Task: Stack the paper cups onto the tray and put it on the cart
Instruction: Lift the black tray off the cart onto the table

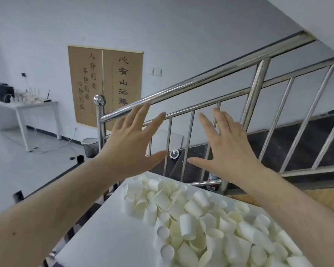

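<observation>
Cups [199, 220] lie in a loose white heap across the surface [104, 236], filling its half from about 3 to 5 o'clock of the view; some stand upright, many lie on their sides or mouth-down, and several rest against or on top of one another. No tray and no cart can be seen from here, so I cannot tell where either stands.

Above the far end of the heap, at about 12 o'clock from it, both hands hang in the air. The left hand [131, 139] and the right hand [229, 143] each have the fingers spread and straight, palms facing away, grip open and holding nothing, touching no cup.

The step in hand looks like the very start: the first pick. A good way, I judge, is to lower one hand to an upright cup at the near edge of the heap, pinch it lightly at the rim, and nest the next into it mouth-up, keeping the column straight. Thin paper walls will likely dent under a hard squeeze, and toppled cups may roll off the surface's edge if nudged.

Behind the hands runs a steel stair railing [201, 81]; a calligraphy scroll [106, 83] hangs at 11 o'clock.
</observation>
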{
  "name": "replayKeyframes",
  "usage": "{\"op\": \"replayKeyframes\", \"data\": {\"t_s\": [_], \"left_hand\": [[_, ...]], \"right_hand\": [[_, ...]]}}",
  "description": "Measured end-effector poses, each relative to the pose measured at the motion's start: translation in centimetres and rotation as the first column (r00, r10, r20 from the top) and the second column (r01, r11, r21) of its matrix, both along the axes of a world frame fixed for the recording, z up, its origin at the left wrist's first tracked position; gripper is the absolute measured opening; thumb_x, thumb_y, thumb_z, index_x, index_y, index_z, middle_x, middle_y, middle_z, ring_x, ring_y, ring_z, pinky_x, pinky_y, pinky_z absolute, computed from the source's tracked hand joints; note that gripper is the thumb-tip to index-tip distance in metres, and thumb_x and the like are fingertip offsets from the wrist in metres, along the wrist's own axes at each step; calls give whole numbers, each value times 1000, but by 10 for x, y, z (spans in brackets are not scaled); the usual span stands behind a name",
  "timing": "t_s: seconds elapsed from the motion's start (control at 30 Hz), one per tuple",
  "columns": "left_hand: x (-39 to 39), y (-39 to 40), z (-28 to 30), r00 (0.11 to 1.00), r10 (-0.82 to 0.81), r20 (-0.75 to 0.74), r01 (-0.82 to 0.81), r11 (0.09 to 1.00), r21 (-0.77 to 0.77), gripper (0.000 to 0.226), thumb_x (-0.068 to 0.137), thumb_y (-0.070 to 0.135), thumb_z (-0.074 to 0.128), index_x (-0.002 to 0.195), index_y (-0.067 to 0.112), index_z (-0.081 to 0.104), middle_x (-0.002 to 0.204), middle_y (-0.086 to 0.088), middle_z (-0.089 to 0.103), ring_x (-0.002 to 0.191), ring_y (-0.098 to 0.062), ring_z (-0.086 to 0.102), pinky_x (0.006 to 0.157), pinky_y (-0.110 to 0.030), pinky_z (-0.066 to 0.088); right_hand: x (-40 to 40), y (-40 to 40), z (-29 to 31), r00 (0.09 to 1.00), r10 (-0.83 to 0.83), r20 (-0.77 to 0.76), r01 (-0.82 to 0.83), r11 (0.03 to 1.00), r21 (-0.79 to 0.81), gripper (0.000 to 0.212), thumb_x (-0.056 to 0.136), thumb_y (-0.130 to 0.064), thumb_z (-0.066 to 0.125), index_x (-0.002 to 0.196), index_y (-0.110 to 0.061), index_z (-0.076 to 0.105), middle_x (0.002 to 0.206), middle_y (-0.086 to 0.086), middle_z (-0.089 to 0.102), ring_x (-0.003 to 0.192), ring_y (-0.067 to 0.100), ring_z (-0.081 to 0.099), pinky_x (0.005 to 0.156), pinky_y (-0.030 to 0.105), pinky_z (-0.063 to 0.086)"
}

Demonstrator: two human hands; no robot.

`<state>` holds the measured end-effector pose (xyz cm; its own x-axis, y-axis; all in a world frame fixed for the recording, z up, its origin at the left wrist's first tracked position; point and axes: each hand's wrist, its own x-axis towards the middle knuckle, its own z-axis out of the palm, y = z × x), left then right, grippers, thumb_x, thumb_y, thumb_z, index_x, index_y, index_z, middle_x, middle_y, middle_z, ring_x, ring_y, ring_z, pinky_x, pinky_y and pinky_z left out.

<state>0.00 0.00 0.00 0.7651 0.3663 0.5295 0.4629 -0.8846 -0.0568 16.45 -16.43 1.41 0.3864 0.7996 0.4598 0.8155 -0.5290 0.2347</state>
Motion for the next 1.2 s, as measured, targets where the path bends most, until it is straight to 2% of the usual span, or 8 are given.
{"op": "replayKeyframes", "data": {"t_s": [0.23, 0.4, 0.53, 0.63, 0.7, 0.87, 1.2], "left_hand": [[-65, 24, -38, 1000, 13, 24, -12, 999, -39, 82, 85, 69, 40, 150, 34, 5, 160, -6, -2, 147, -27, -4, 117, -49, 10], [-127, 63, -68, 998, 58, -39, -62, 993, -102, 82, 79, 74, 21, 150, 34, 8, 160, -5, 4, 147, -27, -1, 117, -48, 14], [-187, 103, -95, 986, 84, -143, -105, 983, -148, 86, 73, 76, 9, 150, 36, 2, 160, -3, -1, 147, -24, -4, 117, -44, 12], [-223, 129, -112, 976, 86, -199, -122, 977, -177, 88, 71, 76, 5, 149, 37, -2, 160, -2, -3, 147, -24, -5, 117, -43, 12], [-249, 152, -120, 972, 76, -221, -125, 969, -214, 87, 73, 76, 8, 150, 36, 0, 160, -4, -3, 147, -25, -5, 117, -45, 12], [-287, 194, -136, 953, 68, -294, -140, 962, -232, 76, 90, 65, 34, 150, 34, -1, 159, -3, -7, 147, -24, -8, 118, -43, 9], [-303, 280, -175, 960, 34, -278, -126, 938, -322, 74, 90, 57, 45, 150, 31, 11, 159, -7, 4, 147, -28, 1, 116, -46, 15]], "right_hand": [[-45, 30, -41, 994, 78, -70, -78, 997, 6, 107, 78, -78, 48, 155, -24, -4, 162, 13, -1, 149, 32, 1, 118, 52, 13], [-99, 67, -74, 981, 101, -165, -106, 994, -22, 106, 79, -77, 49, 155, -24, -3, 161, 12, -1, 148, 31, 1, 118, 49, 13], [-155, 113, -108, 959, 129, -254, -138, 990, -18, 105, 77, -74, 55, 155, -23, 5, 160, 11, 6, 148, 31, 7, 117, 51, 20], [-192, 144, -130, 938, 118, -327, -143, 988, -53, 104, 80, -74, 52, 155, -26, -2, 162, 9, -3, 149, 29, 0, 119, 47, 14], [-220, 170, -143, 925, 113, -363, -146, 987, -66, 104, 80, -74, 51, 155, -26, -3, 162, 8, -5, 149, 28, -2, 120, 46, 12], [-270, 212, -163, 894, 102, -437, -153, 985, -84, 103, 81, -72, 52, 154, -26, -4, 161, 8, -6, 148, 27, -5, 120, 47, 11], [-307, 294, -202, 841, 63, -537, -151, 981, -120, 103, 81, -71, 53, 155, -26, -4, 162, 6, -6, 149, 26, -4, 120, 46, 11]]}}
